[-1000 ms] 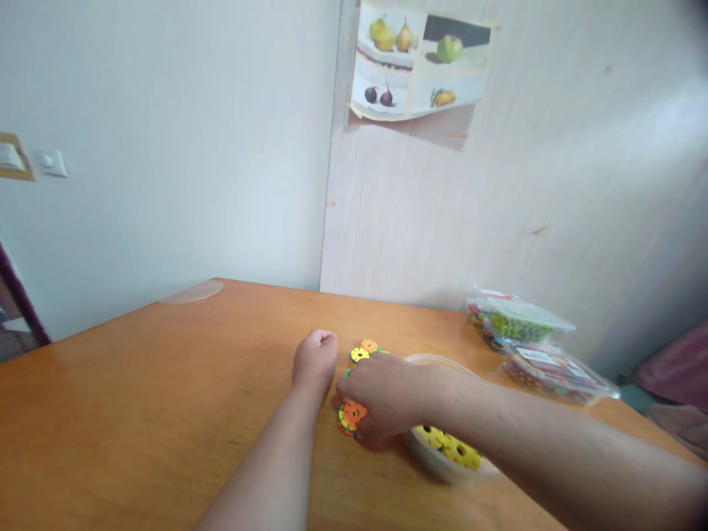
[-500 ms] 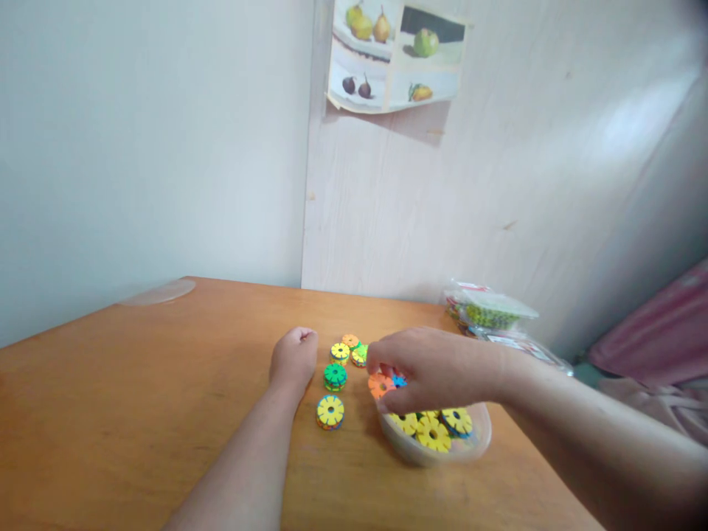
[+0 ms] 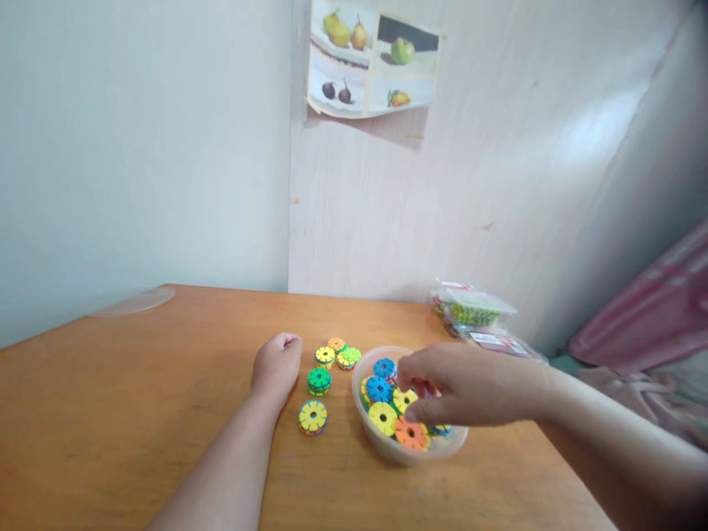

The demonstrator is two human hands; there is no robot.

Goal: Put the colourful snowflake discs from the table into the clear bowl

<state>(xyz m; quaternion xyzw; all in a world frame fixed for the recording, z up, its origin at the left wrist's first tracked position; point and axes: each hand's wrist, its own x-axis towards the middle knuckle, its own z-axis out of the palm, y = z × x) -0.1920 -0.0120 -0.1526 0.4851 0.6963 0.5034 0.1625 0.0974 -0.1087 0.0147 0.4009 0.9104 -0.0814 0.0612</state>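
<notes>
My right hand (image 3: 453,383) hangs over a clear plastic bowl (image 3: 359,409), its fingers curled with a gap to the thumb. Just below the thumb tip an orange notched disc (image 3: 411,435) lies on the pile, apparently free of my grasp. Around it in the bowl are yellow discs (image 3: 382,418) and blue discs (image 3: 379,389). My left hand (image 3: 275,366) rests on the table as a loose fist; its inside is hidden. To its right stand small disc stacks: a yellow-topped stack (image 3: 313,417) in front, a green stack (image 3: 319,380) behind it, and another yellow-topped stack (image 3: 324,356) farther back.
Beyond the stacks sit an orange disc (image 3: 336,344) and a light-green disc (image 3: 350,355). Clear plastic packs (image 3: 476,310) occupy the table's back right. A translucent lid (image 3: 136,302) lies at the far left edge. The wooden table (image 3: 166,398) meets the wall behind.
The orange disc has gone from beside my right fingers at the bowl's left rim onto the pile inside. My right hand shifted right relative to the bowl. The left hand stays put; the view turned slightly right.
</notes>
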